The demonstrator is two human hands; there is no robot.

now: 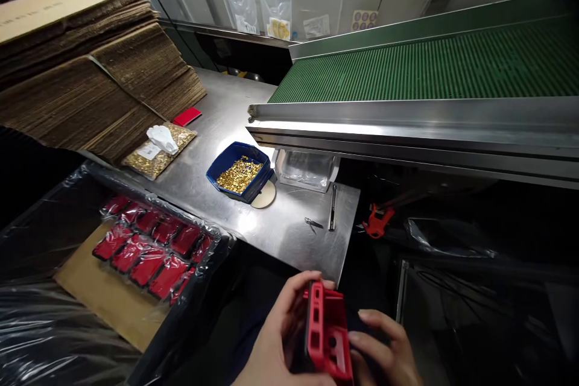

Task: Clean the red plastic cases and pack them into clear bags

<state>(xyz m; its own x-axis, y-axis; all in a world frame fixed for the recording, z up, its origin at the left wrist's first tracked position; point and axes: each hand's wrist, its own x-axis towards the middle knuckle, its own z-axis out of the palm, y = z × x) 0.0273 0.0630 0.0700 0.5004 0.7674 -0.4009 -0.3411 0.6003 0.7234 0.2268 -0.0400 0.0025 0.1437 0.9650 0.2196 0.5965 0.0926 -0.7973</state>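
Note:
My left hand is closed round a red plastic housing with a black edge, low in the view. Square openings run along the housing's near side, and a round hole shows inside it. Curled fingers of my right hand meet the housing's right side; their tips are partly hidden behind it. Beyond my hands, on the metal table, sits a blue bin with small brass-coloured parts. A black pen-like tool and a small metal piece lie nearer.
A green ribbed conveyor with a metal rail overhangs the table at right. At left stand stacked cardboard sheets and a bag of brass parts. A lined crate holds several wrapped red pieces. A clear tray stands under the conveyor.

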